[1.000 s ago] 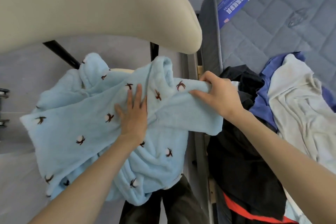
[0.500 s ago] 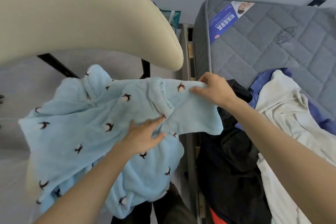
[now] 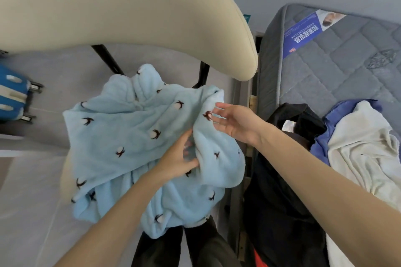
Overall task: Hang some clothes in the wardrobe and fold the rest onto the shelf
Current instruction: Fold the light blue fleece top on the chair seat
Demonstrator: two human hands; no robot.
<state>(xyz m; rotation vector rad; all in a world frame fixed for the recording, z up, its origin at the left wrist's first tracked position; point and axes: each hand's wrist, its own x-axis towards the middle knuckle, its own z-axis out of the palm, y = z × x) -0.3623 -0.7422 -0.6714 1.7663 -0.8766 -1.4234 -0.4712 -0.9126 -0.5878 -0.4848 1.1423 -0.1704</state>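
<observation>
A light blue fleece garment (image 3: 134,136) with small dark embroidered motifs lies spread over a chair seat in the middle of the view. My left hand (image 3: 179,159) grips a fold of it near its right side, the fingers partly hidden in the cloth. Just above, my right hand (image 3: 233,122) hovers with straight, spread fingers, their tips at the garment's upper right edge and holding nothing. On the bed to the right lie a black garment (image 3: 282,180), a blue one (image 3: 338,117) and a white one (image 3: 364,149).
The chair's beige curved backrest (image 3: 130,11) arches over the top of the view. A grey quilted mattress (image 3: 338,58) fills the right side. A blue suitcase (image 3: 10,97) stands at the left edge on the pale floor. Dark trouser legs (image 3: 184,247) show at the bottom.
My right hand has let go of the blue sleeve, which now lies folded inward over the garment. My left hand has moved right and taken hold of the fold.
</observation>
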